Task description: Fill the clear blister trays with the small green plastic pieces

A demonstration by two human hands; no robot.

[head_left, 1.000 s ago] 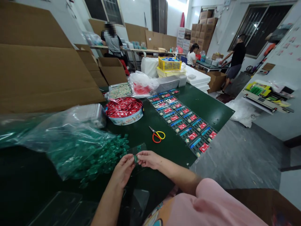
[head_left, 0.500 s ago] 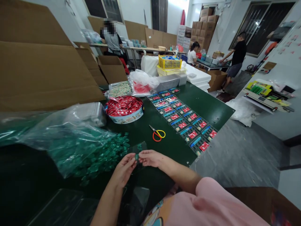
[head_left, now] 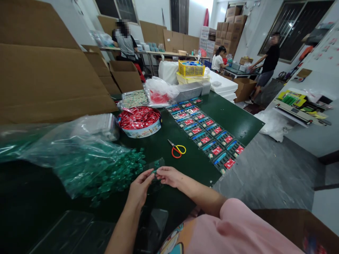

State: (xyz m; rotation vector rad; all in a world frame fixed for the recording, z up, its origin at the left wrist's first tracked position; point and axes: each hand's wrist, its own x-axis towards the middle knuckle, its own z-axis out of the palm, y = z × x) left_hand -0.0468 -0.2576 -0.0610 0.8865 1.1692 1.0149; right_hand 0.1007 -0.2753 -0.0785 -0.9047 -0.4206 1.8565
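My left hand (head_left: pixel 141 181) and my right hand (head_left: pixel 169 176) meet above the dark green table, fingertips pinched together. Between them is a small green plastic piece (head_left: pixel 155 172), mostly covered by the fingers. A clear plastic tray (head_left: pixel 160 162) lies just beyond and under my hands, with another bit of green on it. To the left, a heap of similar green pieces (head_left: pixel 113 176) spills out of a clear plastic bag (head_left: pixel 79 148). Scissors (head_left: pixel 178 149) with one red and one yellow handle lie past my right hand.
Filled clear trays (head_left: pixel 206 132) stand in rows at the right. A round tin (head_left: pixel 144 132) holds red packets. Beyond it are a bag with red contents (head_left: pixel 160 93) and a yellow basket (head_left: pixel 191 70). Cardboard (head_left: pixel 50 81) rises at the left. Several people work farther back.
My hands stay together and have shifted only slightly; less of the green piece shows between the fingers. At the back right, the person in black has raised their head.
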